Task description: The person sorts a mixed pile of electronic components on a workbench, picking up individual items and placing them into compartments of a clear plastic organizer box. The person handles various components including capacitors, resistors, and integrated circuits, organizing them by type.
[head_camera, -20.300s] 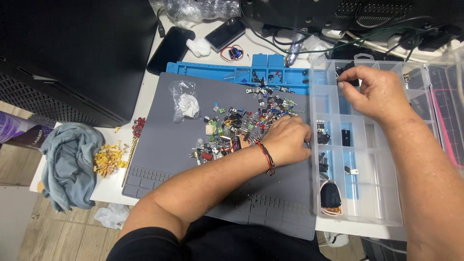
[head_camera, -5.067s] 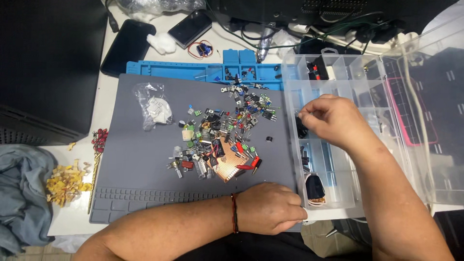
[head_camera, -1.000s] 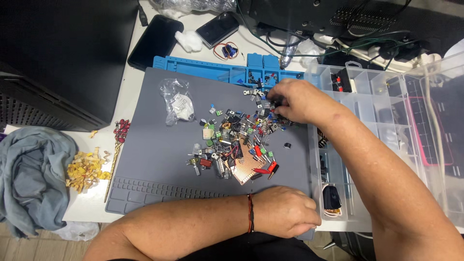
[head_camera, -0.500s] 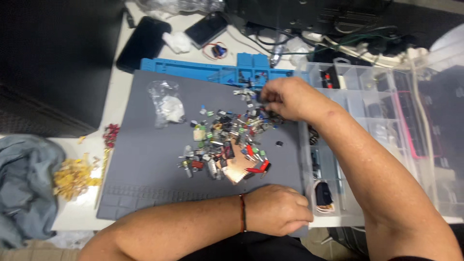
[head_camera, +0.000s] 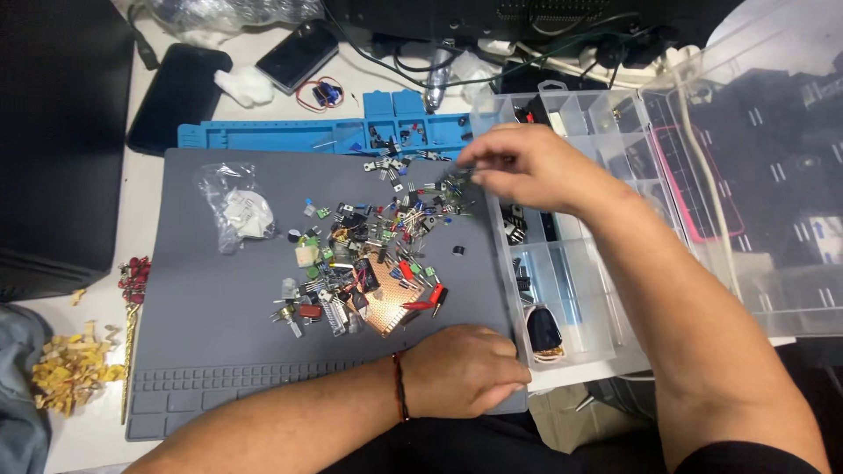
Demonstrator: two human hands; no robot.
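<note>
My right hand (head_camera: 527, 167) pinched a small dark component (head_camera: 463, 173) over the far pile of mixed electronic parts (head_camera: 378, 250); my left hand (head_camera: 461, 369) rested curled on the grey silicone mat (head_camera: 219, 298).

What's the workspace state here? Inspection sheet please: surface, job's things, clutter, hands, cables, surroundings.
Surface: grey mat on a white table, blue tray along its far edge.
Job's things: pile of small parts mid-mat; clear organiser box to its right, some compartments holding parts.
Clutter: small plastic bag, yellow bits, two phones.
Hands: right hand pinches a small part at the box's left edge; left hand rests closed on the mat's near edge.
Cables: several behind the box.
Surroundings: dark case at left.
</note>
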